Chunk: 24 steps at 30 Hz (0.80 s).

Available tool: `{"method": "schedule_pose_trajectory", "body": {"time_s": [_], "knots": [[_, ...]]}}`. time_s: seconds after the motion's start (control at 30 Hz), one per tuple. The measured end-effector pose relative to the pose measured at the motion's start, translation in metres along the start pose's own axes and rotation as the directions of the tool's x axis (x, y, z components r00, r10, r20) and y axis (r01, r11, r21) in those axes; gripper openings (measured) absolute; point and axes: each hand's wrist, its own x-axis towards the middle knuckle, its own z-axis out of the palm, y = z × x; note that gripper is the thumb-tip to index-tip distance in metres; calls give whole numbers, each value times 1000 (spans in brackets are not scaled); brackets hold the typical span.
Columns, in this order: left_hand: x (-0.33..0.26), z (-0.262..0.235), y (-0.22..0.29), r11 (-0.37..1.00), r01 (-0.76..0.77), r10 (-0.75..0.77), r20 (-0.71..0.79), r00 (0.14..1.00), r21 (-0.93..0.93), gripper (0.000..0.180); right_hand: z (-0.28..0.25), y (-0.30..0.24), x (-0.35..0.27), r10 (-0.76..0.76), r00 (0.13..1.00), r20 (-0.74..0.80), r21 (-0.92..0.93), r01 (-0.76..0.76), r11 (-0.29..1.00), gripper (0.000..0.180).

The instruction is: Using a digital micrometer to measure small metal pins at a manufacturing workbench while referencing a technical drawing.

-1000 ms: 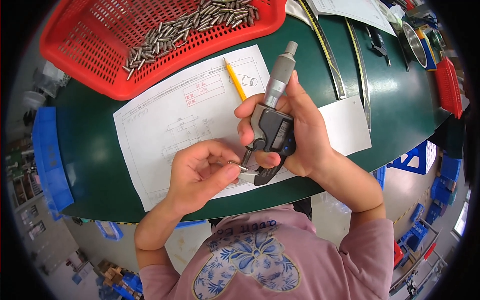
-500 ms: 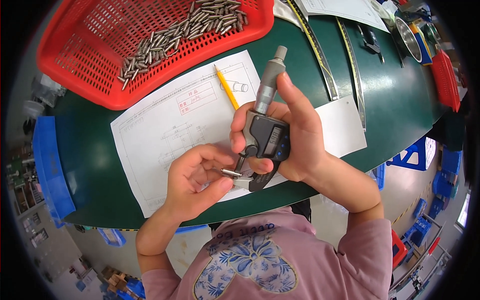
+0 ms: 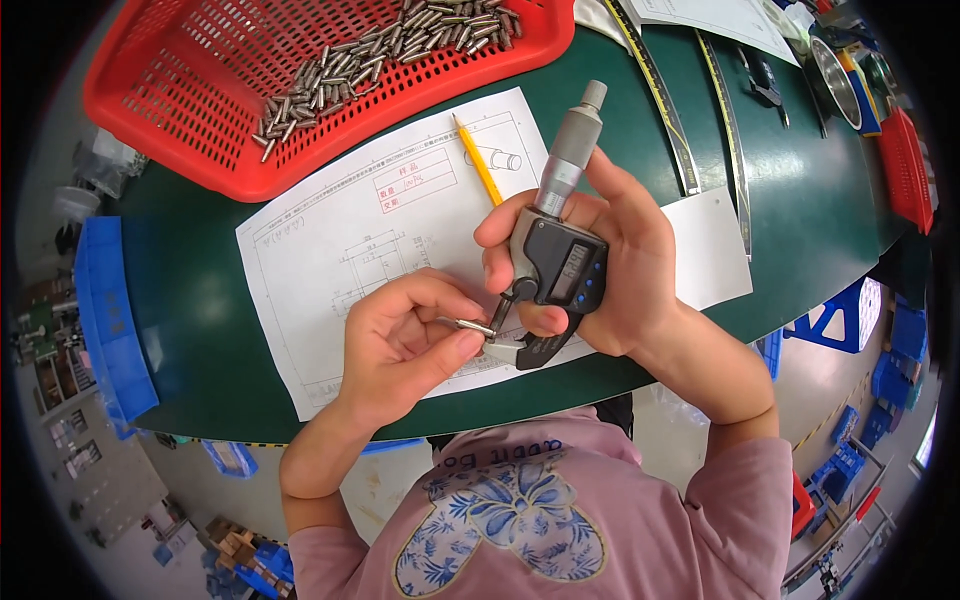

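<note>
Near the middle of the view, my left hand (image 3: 405, 345) pinches a small shiny metal pin (image 3: 474, 327) between thumb and fingertips. The pin's right end lies at the measuring gap of a digital micrometer (image 3: 556, 250); whether the faces touch it I cannot tell. My right hand (image 3: 635, 245) is closed around the micrometer's frame, thumb up along the grey barrel. The micrometer stands tilted, its thimble pointing away from me and its display facing up. Beneath both hands lies a printed drawing sheet (image 3: 310, 300), with a yellow pencil (image 3: 478, 160) resting on it.
A red perforated basket (image 3: 210, 150) holding many metal pins (image 3: 390, 55) stands at the far left of the green table (image 3: 600, 120). Steel rulers (image 3: 665, 120), another paper sheet (image 3: 705, 245) and a metal bowl (image 3: 833, 85) lie to the right. A blue bin (image 3: 105, 320) borders the left edge.
The whole view has shifted slightly right. Against the micrometer, the pin has moved a little away from me and leftward. Both hands keep their grips.
</note>
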Motion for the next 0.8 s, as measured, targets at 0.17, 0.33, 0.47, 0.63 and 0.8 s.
{"method": "schedule_pose_trajectory", "body": {"time_s": [0.17, 0.33, 0.47, 0.63, 0.8], "knots": [[0, 1, -2, 999, 25, -25, 3, 1000, -23, 17, 1, 0, 0, -15, 1000, 2, -18, 15, 1000, 73], [4, 1, -2, 999, 8, -7, 25, 1000, -32, 18, 1, -2, 0, -5, 999, -42, -50, 3, 999, 71], [5, 1, -2, 1000, -2, 3, 31, 1000, -22, 18, 1, -3, 1, -1, 999, -37, -40, 0, 999, 71], [3, -4, 9, 996, 45, -48, 32, 998, 78, 16, 2, -2, 0, 22, 999, -25, 32, -21, 999, 72], [46, -45, 48, 435, -98, 403, -97, 910, 895, 13, -2, -10, -2, -43, 999, -21, 19, 43, 999, 69]]}}
